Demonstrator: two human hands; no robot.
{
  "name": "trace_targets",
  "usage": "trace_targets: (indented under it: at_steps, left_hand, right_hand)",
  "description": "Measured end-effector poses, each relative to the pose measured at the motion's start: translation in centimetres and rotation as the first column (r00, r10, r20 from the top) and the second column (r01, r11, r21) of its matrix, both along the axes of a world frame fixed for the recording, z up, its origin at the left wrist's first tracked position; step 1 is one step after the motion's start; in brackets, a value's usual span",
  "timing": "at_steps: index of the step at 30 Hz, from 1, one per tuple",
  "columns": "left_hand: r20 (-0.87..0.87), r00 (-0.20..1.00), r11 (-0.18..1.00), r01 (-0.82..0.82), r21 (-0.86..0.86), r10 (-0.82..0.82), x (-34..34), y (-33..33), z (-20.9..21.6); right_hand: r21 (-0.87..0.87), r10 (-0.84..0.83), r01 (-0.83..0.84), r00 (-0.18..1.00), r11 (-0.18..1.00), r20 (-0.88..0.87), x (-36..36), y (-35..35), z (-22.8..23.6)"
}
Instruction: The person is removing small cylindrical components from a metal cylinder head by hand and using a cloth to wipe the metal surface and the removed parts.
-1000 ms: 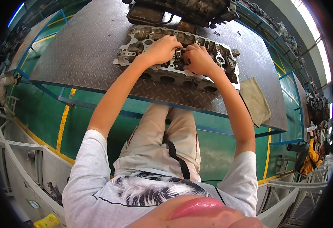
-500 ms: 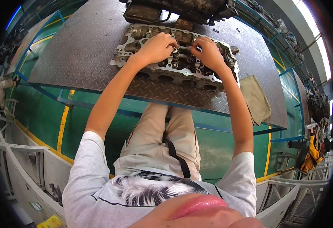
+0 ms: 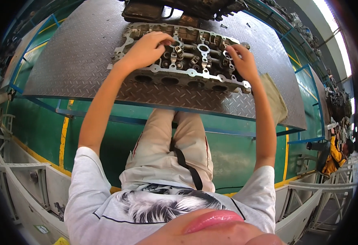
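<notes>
A metal engine cylinder head lies lengthwise on the table, its inner shafts, springs and round bores facing up. My left hand is over its left part, thumb and forefinger apart, with nothing visible between them. Just right of those fingertips sits a shiny ring-shaped part. My right hand is at the right end of the cylinder head, fingers bent and somewhat apart, close to the inner parts there. Whether its fingertips touch them cannot be made out. Between my hands a round bearing seat is exposed.
The table top is grey tread plate on a blue frame. Behind the cylinder head stands a dark, oily engine block. A folded olive cloth lies at the right. Small bolts are at the back; a person in yellow is far right.
My hands have moved apart from the middle of the cylinder head, the left one leftward, the right one to the right end. The view has shifted slightly. The middle parts are now uncovered.
</notes>
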State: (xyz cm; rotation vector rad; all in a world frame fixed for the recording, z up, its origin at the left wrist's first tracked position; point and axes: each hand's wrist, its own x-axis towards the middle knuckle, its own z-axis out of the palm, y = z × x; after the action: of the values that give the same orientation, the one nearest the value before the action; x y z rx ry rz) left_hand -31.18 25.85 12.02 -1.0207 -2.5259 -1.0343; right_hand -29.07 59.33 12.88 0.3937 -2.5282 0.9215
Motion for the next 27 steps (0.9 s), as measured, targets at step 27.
trace_targets:
  at_steps: [27]
  left_hand:
    - [-0.275, 0.960, 0.998, -0.055, 0.010, 0.055, 1.0, 3.0, -2.7]
  right_hand:
    - [0.361, 0.023, -0.021, 1.000, 0.932, -0.002, 1.9, 0.8, 0.5]
